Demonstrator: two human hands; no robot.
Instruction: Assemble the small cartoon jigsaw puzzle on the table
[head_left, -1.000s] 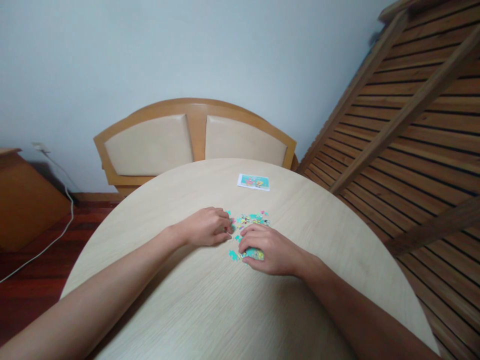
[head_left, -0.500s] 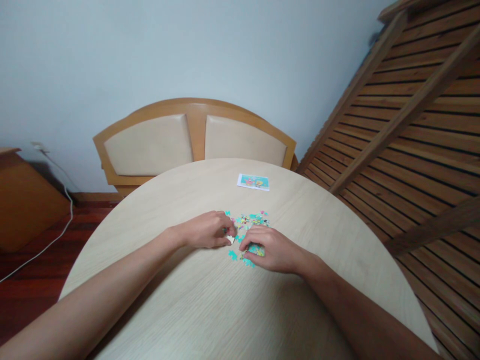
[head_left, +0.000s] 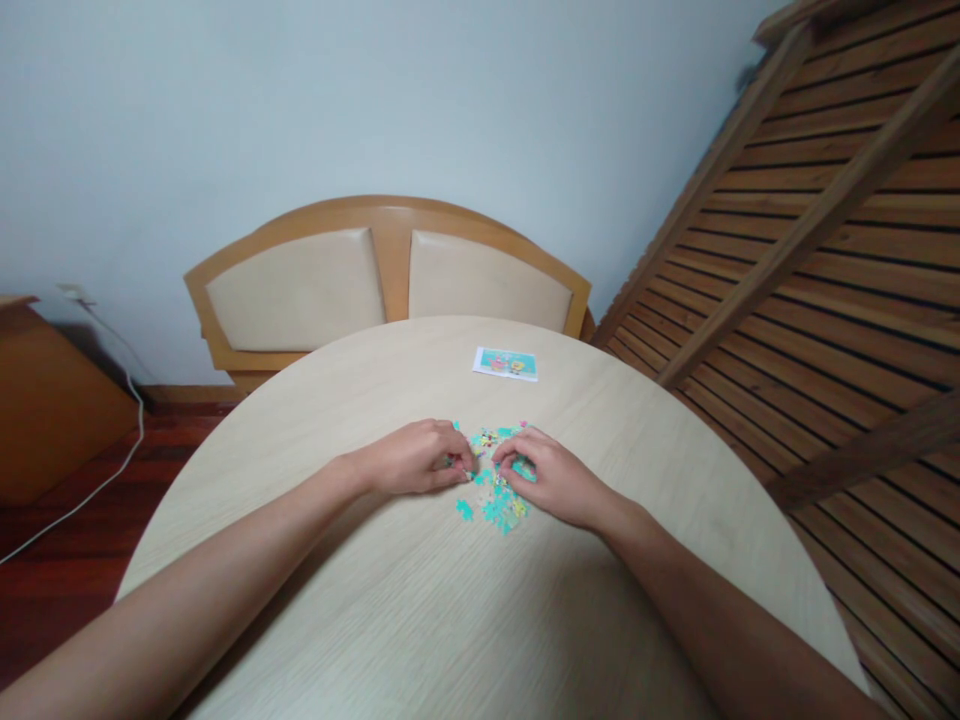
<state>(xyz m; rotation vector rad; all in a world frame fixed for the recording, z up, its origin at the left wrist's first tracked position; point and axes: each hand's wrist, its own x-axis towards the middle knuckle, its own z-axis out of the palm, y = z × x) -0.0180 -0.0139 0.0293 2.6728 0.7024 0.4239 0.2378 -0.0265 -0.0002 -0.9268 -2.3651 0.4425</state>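
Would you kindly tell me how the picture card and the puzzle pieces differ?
The picture card is one rectangle, while the puzzle pieces are many small, irregular shapes. The card lies apart toward the table's far edge; the pieces lie scattered by the left hand and right hand. Both show turquoise and yellow.

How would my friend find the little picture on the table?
Start at the round, pale wooden table. Look past the scattered puzzle pieces, toward the far edge. The little picture lies there: one flat teal rectangle, white along its left, while the pieces are small and knobbly.
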